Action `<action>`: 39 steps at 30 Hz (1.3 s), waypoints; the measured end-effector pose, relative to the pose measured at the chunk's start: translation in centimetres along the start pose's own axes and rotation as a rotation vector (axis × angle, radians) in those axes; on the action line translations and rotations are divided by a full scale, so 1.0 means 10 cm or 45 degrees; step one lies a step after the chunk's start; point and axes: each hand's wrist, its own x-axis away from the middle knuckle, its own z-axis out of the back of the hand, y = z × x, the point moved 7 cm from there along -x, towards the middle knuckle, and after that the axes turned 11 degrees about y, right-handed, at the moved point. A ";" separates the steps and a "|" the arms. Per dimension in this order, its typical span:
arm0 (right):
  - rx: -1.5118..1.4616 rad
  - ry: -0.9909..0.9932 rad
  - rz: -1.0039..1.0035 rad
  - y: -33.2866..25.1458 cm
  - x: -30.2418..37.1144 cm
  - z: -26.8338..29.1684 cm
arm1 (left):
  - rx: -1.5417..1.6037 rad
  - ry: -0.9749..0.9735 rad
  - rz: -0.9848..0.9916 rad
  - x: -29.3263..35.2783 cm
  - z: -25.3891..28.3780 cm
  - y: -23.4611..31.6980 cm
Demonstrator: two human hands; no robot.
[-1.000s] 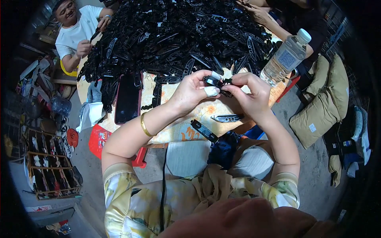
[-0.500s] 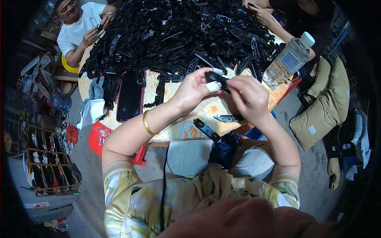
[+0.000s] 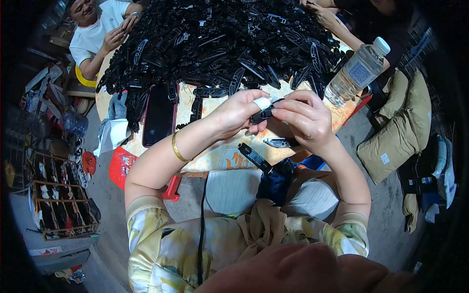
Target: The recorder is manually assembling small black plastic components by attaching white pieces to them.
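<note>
Left of the bottle (image 3: 355,73), the left hand (image 3: 239,111) and right hand (image 3: 311,118), each grip narrow, hold one black part (image 3: 260,116) above the surface (image 3: 184,103).

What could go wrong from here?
The small black piece held between the left hand and right hand could slip. The loose black part at the near edge of the table might get knocked off. Pieces from the heaped black pile may slide onto the phone beside it.
</note>
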 end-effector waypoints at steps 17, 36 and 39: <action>-0.053 -0.186 -0.665 0.28 0.20 -0.03 | -1.105 0.090 -0.686 0.27 -0.24 0.38; -0.289 -0.868 -0.482 0.08 0.27 -0.04 | -2.258 0.604 -0.439 1.26 0.55 0.60; -0.183 -0.875 -0.376 -0.02 0.33 -0.17 | -2.116 0.641 -0.765 1.13 0.42 0.63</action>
